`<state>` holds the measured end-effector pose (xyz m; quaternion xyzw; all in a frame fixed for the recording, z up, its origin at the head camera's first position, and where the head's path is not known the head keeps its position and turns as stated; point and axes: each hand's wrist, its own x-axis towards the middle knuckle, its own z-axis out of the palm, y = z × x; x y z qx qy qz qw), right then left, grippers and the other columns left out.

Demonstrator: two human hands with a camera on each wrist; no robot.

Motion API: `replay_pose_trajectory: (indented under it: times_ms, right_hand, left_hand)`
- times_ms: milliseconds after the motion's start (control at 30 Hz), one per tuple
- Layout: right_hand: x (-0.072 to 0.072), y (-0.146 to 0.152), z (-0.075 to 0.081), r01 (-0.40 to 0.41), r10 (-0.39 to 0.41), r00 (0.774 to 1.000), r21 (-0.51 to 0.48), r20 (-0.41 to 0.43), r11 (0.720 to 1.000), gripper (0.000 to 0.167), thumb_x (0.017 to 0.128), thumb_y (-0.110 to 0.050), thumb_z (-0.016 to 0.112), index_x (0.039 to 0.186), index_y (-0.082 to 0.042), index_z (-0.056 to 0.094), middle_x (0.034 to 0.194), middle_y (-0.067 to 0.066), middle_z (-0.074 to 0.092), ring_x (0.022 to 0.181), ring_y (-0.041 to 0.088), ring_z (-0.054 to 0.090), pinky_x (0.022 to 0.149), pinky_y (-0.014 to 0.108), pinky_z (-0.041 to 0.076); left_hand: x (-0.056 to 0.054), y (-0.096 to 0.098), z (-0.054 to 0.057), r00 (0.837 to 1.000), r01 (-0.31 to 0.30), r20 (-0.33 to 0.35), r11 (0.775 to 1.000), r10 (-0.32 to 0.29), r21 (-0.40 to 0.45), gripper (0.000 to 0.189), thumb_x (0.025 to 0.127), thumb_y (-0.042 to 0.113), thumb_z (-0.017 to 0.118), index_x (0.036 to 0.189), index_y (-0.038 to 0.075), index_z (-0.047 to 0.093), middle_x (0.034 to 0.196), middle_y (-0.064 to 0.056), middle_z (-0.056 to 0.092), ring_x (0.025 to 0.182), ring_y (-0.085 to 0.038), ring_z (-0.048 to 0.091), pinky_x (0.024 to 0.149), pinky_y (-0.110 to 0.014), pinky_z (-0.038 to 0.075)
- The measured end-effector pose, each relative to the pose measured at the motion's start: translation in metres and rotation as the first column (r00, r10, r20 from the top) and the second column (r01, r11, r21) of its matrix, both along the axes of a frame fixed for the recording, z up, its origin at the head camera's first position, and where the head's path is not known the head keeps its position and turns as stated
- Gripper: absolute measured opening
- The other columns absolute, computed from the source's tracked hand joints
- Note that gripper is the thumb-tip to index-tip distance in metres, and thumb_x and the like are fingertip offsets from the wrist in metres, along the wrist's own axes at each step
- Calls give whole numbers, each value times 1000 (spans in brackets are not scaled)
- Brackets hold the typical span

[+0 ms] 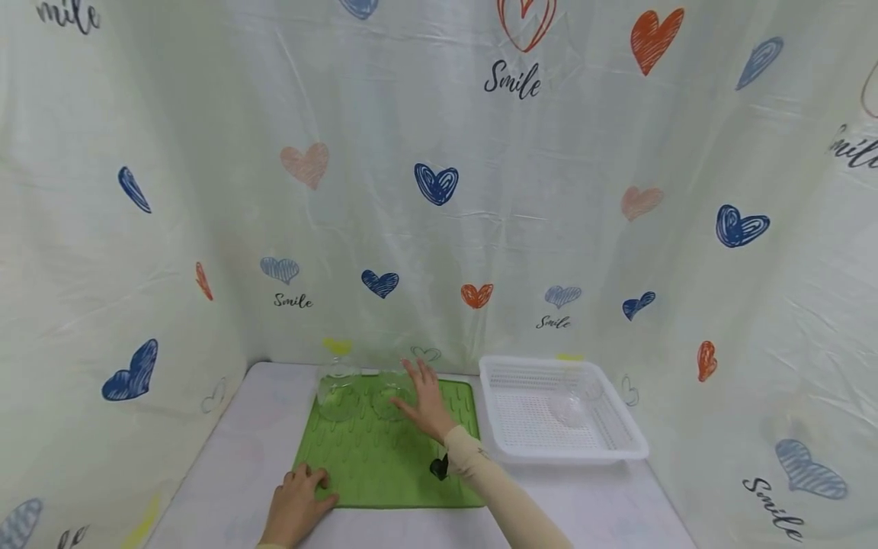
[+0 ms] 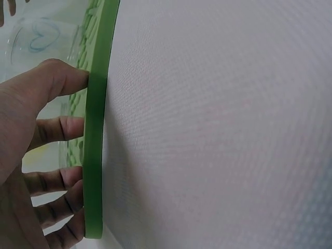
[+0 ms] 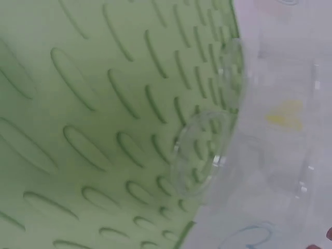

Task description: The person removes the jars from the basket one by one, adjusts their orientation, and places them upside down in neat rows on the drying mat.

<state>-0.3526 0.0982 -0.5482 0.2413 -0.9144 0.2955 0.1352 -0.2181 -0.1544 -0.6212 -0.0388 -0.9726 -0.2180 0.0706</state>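
Observation:
A green mat (image 1: 384, 465) with raised oval ridges lies on the table. Two clear see-through cups stand side by side at its back left: the left cup (image 1: 338, 396) and the right cup (image 1: 391, 398). My right hand (image 1: 428, 404) is just right of the right cup with its fingers spread; whether it touches the cup cannot be told. At the mat's front left corner rests my left hand (image 1: 296, 503). In the left wrist view, the fingertips and thumb of this hand (image 2: 31, 114) touch the mat's edge (image 2: 95, 140). Both cups (image 3: 199, 155) show blurred in the right wrist view.
Right of the mat stands a white plastic basket (image 1: 521, 455), holding another clear cup (image 1: 568, 412). A black heart-shaped item (image 1: 439, 467) shows beside the right sleeve. A curtain printed with hearts (image 1: 436, 184) hangs behind and along both sides of the table (image 1: 233, 457).

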Motion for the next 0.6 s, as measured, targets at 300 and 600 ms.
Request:
replay_pose_trajectory:
  times_ms: [300, 600]
  right_hand:
    - [27, 35, 28, -18, 13, 1000, -194, -26, 981, 81, 91, -46, 63, 155, -24, 18, 159, 11, 23, 143, 34, 28, 107, 59, 35]
    - [69, 86, 47, 16, -70, 980, -271, -189, 962, 90, 84, -31, 76, 154, -18, 22, 156, 12, 29, 141, 34, 32, 104, 54, 41]
  left_hand:
    - [-4, 0, -2, 1000, -5, 30, 1000, 6, -26, 30, 72, 39, 80, 80, 20, 59, 86, -6, 49, 76, -27, 50, 61, -47, 46]
    - [-8, 0, -4, 998, -5, 66, 1000, 6, -22, 30, 73, 40, 79, 80, 19, 59, 83, -5, 45, 76, -28, 50, 59, -45, 44]
